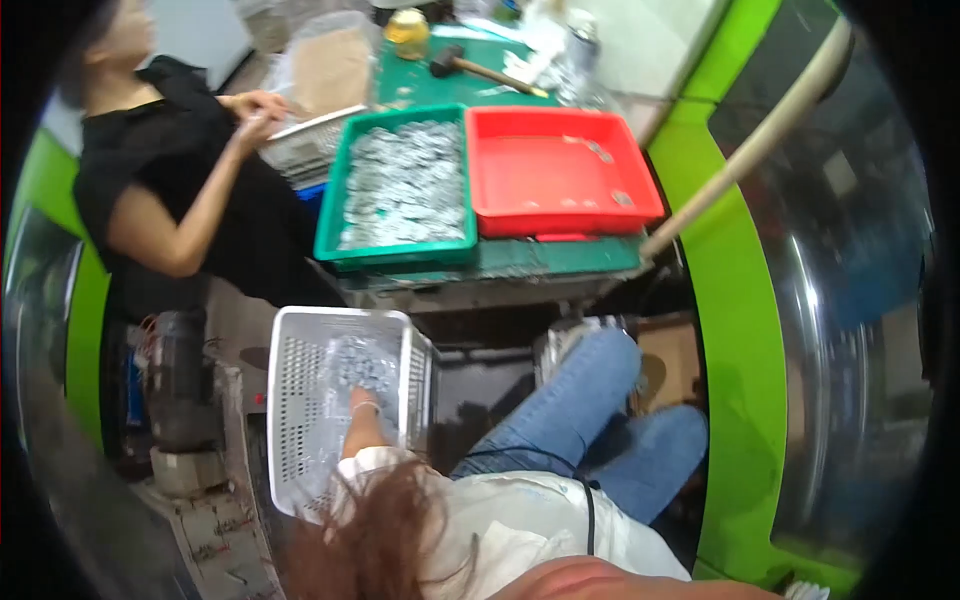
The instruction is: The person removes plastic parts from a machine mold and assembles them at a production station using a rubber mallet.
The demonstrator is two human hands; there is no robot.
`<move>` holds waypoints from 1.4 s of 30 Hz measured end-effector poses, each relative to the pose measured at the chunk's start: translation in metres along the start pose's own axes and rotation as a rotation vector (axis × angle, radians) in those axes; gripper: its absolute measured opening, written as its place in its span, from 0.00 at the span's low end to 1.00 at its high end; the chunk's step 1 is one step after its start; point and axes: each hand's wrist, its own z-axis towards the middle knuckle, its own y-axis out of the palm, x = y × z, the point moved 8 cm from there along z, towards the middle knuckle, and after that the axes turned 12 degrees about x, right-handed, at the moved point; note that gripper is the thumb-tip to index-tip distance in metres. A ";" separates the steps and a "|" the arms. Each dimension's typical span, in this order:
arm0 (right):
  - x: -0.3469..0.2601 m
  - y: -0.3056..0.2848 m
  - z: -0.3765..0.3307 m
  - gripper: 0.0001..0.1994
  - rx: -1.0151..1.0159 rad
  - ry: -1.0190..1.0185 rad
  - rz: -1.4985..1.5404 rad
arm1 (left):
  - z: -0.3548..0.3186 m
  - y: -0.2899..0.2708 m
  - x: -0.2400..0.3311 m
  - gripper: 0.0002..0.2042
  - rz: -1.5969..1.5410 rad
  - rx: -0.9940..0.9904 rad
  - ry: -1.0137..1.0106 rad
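My left hand [362, 398] reaches down into a white perforated plastic basket [290, 410] beside my legs. It is at a heap of small greyish pieces [362, 362] lying in a clear plastic liner at the bottom of the basket. The fingers are blurred and partly hidden, so their closure and any grip do not show. My right hand is out of the picture; only bare skin of an arm shows along the lower edge.
Ahead on the green table stand a green tray [396, 252] of silvery pieces and a red tray [560, 215] with several bits. Behind lie a mallet [470, 68] and yellow jar [407, 36]. A co-worker [170, 190] stands left; a pole [750, 145] slants at right.
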 end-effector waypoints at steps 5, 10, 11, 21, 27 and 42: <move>0.027 0.067 0.022 0.17 -0.093 0.118 0.161 | -0.026 -0.037 0.013 0.25 -0.052 0.019 0.021; 0.055 0.114 0.059 0.16 -0.179 0.006 0.040 | -0.098 -0.196 0.167 0.15 -0.459 0.720 0.418; 0.064 0.117 0.071 0.15 -0.067 -0.094 -0.001 | -0.138 -0.258 0.220 0.15 -0.577 0.737 0.606; 0.150 0.225 0.148 0.14 -0.211 -0.078 0.196 | -0.243 -0.380 0.706 0.15 -0.547 0.083 1.513; 0.181 0.267 0.171 0.14 -0.362 -0.018 0.235 | -0.232 -0.268 0.797 0.22 0.070 -0.213 1.291; 0.190 0.283 0.180 0.14 -0.385 -0.046 0.213 | -0.233 -0.274 0.784 0.16 -0.156 -0.652 1.398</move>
